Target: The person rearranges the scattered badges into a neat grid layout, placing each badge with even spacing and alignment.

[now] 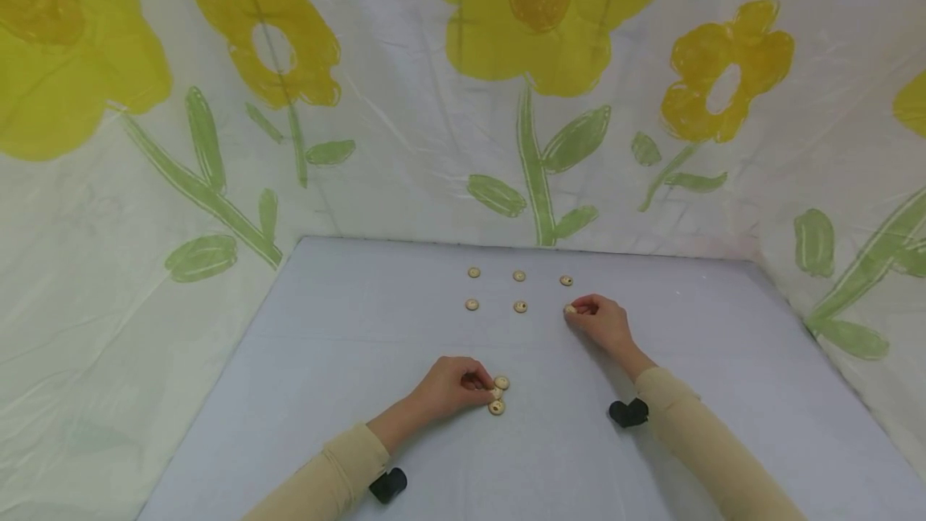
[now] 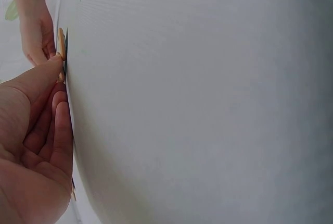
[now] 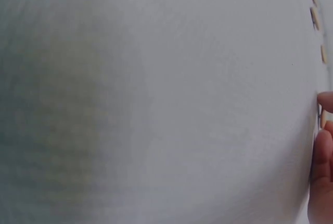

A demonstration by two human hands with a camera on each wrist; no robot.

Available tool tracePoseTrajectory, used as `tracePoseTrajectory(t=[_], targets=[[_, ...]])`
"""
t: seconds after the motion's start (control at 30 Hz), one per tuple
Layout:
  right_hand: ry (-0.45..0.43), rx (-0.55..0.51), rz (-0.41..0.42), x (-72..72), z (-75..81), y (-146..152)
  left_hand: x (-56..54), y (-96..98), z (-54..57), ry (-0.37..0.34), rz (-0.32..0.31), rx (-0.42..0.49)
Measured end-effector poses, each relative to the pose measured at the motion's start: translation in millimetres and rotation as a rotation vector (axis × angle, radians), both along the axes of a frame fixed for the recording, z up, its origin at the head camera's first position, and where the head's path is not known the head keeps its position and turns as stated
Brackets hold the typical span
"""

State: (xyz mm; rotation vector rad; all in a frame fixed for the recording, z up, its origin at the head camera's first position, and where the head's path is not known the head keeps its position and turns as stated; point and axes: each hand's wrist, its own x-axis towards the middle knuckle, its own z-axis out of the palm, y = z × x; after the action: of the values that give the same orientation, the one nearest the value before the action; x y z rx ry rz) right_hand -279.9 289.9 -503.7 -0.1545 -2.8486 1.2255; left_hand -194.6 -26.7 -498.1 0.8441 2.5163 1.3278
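Small round pale wooden discs with dark marks lie on the table. In the head view, my right hand [image 1: 606,326] pinches one disc [image 1: 570,309] at the right end of the nearer row. My left hand [image 1: 450,389] is closer to me, its thumb and fingertips pinching the middle disc [image 1: 495,395] of a small cluster. On either side of that one lie an upper disc [image 1: 502,383] and a lower disc [image 1: 496,408]. The left wrist view has the left hand [image 2: 39,125] low against the tabletop, fingers partly hiding the discs. Only part of the right hand [image 3: 323,156] enters the right wrist view.
Five other discs form two rows, among them a far-left disc [image 1: 473,272] and a far-right disc [image 1: 567,281]. The pale table [image 1: 325,344] ends at a white curtain [image 1: 383,183] with painted flowers. A black wrist device [image 1: 628,412] sits under each sleeve.
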Motion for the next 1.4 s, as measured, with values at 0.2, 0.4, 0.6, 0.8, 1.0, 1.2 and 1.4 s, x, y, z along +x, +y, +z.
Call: tracePoseTrajectory(t=[0.2, 0.4, 0.6, 0.8, 1.0, 1.2, 1.4], targets=[[-0.022, 0.006, 0.010, -1.4, 2.2, -0.1, 1.9, 0.3, 2.2, -0.002, 0.000, -0.002], [-0.019, 0.010, 0.024, -2.4, 2.8, 1.4, 1.0, 0.1, 1.4, 0.008, 0.000, 0.000], [-0.021, -0.005, 0.019, -0.3, 1.2, 1.8, -0.7, -0.4, -0.8, 0.010, -0.005, -0.003], [-0.013, -0.030, 0.002, 3.4, 0.5, 1.1, -0.9, 0.6, 0.0, 0.034, -0.008, -0.012], [-0.001, -0.047, -0.016, 6.5, 0.0, 1.4, -1.2, 1.1, 0.5, 0.054, -0.014, -0.031], [0.032, -0.050, -0.014, 10.7, 0.3, 2.8, -2.2, 1.1, 0.5, 0.078, -0.020, -0.047], [0.045, -0.042, -0.009, 16.1, -1.0, 4.8, -0.7, 3.5, 3.5, 0.076, -0.007, -0.064]])
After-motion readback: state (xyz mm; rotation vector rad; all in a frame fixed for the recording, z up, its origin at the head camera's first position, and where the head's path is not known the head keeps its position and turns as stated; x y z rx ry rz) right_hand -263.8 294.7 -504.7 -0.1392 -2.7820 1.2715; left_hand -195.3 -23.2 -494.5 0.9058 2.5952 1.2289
